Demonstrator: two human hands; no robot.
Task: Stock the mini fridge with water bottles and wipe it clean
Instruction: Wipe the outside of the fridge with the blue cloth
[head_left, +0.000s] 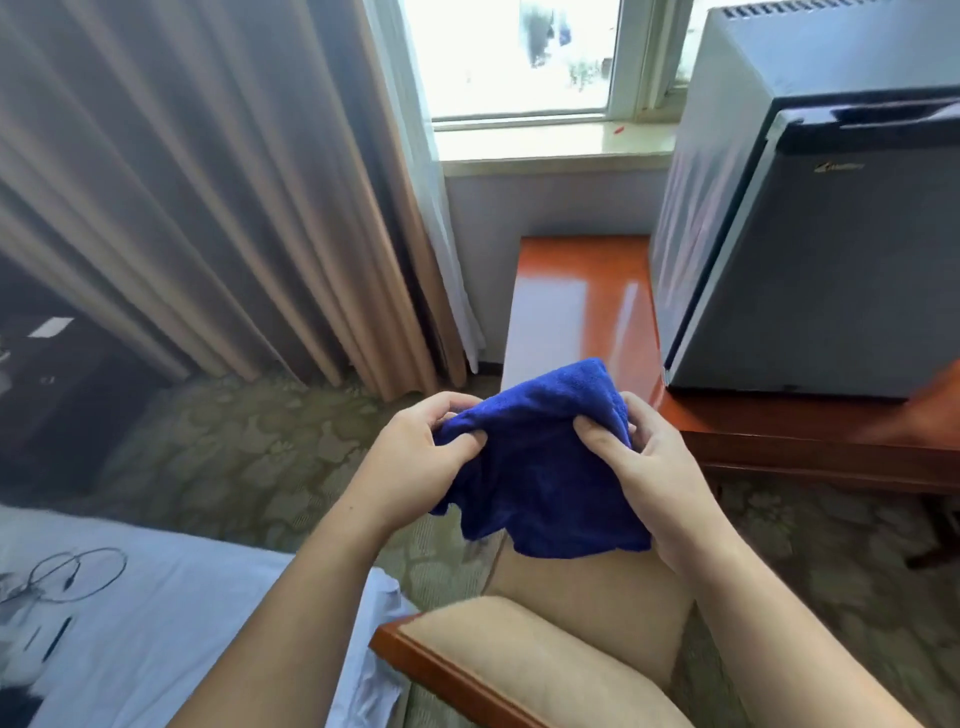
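Head view, the only one: both hands hold a blue cloth (540, 467) in mid-air above a cushioned chair (561, 649), in front of the mini fridge (810, 270). The left hand (415, 462) has its grip pinched on the cloth's left edge, thumb over the fabric and fingers curled behind. The right hand (649, 478) has its grip clamped on the right edge, thumb pressed into the front and fingers wrapped around the back. The cloth hangs between them in a loose, crumpled drape.

As for progress, the fridge door looks closed, and no water bottles show anywhere in this view, so whether stocking is done cannot be told. The cloth is well apart from the fridge and not touching it, which suggests the wiping has yet to reach the fridge from here; the hands seem to be folding or bunching the cloth ready for it.

The cloth is plush and fuzzy, likely microfibre, soft and floppy with a ragged lower hem. The fridge is a boxy cabinet with smooth pale sides, a dark matt door and a vented top. It stands on a glossy reddish wooden bench (576, 306) that reflects the window light. Pleated curtains (208, 208) hang to the left over patterned carpet (249, 457).
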